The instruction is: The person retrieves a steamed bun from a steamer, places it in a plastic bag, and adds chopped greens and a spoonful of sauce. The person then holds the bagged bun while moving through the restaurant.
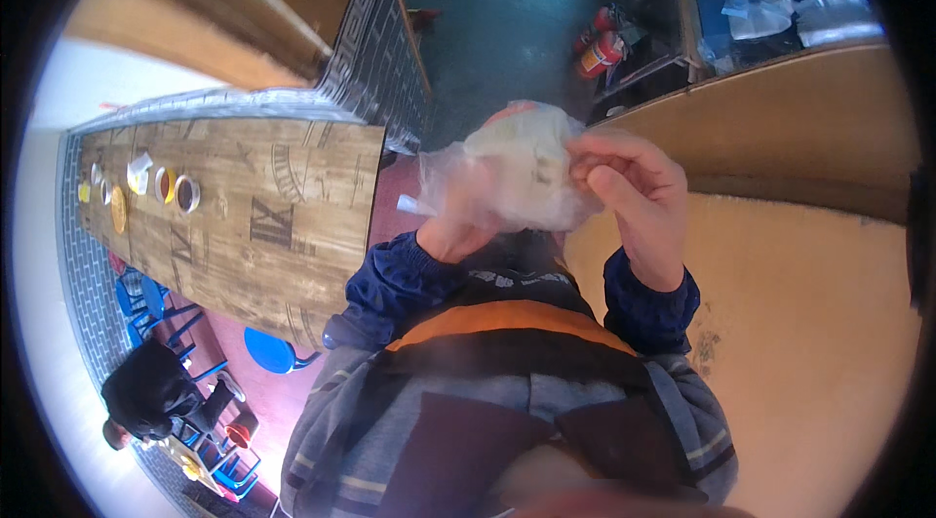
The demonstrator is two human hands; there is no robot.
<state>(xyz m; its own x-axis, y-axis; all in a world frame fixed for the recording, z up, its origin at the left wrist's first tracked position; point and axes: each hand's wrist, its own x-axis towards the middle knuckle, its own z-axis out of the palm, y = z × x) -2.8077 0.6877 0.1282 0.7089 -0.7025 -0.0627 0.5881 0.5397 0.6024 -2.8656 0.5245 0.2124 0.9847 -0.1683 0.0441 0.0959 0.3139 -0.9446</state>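
Two hands: we find both at one bag, which sits just above the centre of the frame.
Bag: pale, translucent and crumpled, with an orange-red patch on its top edge; we cannot make out what, if anything, it contains.
Long axis: as far as the creases let us judge, it runs left to right across the frame, roughly from one hand to the other.
Right hand: to the right of the bag, thumb and curled fingers drawn close together, seemingly pinching the plastic at its right edge; we see the bag lying directly left of these fingertips.
Left hand: under the bag's lower left part, partly veiled by film and blurred; it appears to support the bag, but we cannot tell how far its fingers are closed.
Nearer hand: neither, since we see both at the bag, the left beneath and the right at the side.
Table: left of the frame, apart from the bag, with bowls toward its far left end.
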